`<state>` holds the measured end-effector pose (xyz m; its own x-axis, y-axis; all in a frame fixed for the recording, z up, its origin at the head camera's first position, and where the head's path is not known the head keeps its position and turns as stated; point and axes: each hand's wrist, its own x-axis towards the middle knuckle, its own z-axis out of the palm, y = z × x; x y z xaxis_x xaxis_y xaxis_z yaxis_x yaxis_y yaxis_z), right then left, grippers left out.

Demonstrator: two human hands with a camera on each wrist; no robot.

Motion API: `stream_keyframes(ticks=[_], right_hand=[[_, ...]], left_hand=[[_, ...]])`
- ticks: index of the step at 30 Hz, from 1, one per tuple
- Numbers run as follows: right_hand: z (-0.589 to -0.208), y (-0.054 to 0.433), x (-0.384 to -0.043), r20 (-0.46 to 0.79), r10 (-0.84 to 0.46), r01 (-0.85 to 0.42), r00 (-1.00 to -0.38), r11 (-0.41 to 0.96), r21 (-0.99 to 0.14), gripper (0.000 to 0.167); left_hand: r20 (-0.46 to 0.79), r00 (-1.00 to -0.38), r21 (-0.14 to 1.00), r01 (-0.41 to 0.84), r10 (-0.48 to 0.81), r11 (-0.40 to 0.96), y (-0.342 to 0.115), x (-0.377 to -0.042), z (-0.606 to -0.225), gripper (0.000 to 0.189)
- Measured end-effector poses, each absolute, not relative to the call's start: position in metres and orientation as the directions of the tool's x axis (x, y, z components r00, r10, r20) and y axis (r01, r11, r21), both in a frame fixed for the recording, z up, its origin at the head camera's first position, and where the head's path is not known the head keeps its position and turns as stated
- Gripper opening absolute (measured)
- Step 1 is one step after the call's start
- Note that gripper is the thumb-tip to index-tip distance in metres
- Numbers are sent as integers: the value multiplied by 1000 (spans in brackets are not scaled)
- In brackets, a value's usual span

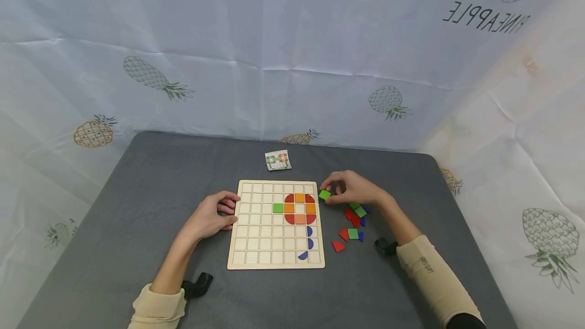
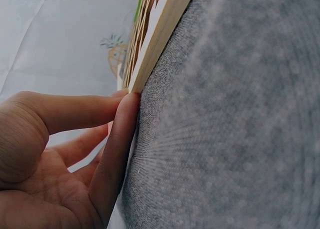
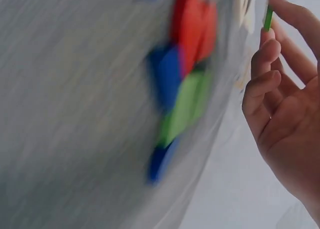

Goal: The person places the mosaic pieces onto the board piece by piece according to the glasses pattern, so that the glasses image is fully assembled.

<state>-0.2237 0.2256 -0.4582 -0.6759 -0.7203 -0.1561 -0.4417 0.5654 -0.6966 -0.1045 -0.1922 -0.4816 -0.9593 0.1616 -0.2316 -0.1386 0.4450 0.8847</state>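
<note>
A square wooden grid board (image 1: 256, 264) lies on the grey table. My left hand (image 1: 211, 218) holds its left edge, thumb and fingertips at the rim; the left wrist view shows the fingertips at the edge (image 2: 150, 51). At the board's upper right, my right hand (image 1: 355, 188) pinches a green square tile (image 1: 324, 195) between thumb and finger; the tile (image 3: 268, 19) appears edge-on in the right wrist view. On the board sit red rounded tiles (image 1: 289, 219), orange squares (image 1: 289, 208), a green square (image 1: 278, 208) and blue half-circles (image 1: 310, 243).
Loose tiles lie right of the board: red pieces (image 1: 338, 246), green squares (image 1: 353, 233) and blue pieces (image 1: 361, 236), blurred in the right wrist view. A small printed card (image 1: 278, 160) lies beyond the board. A pineapple-printed cloth (image 1: 283, 29) hangs behind the table (image 1: 183, 161).
</note>
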Motion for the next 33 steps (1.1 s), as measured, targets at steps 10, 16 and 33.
stream_keyframes(ticks=[10,16,33], right_hand=[[-452,147,-213,-124,-833,-555,-539,462,-691,31],[-453,104,-210,-153,-849,-600,-505,473,-645,31],[-458,70,-209,-241,-840,-627,-485,527,-574,35]], left_hand=[[-234,-958,887,-139,168,440,-193,-105,-481,47],[-233,-957,888,-137,173,439,-194,-105,-479,48],[-236,-955,888,-136,181,439,-192,-105,-477,48]])
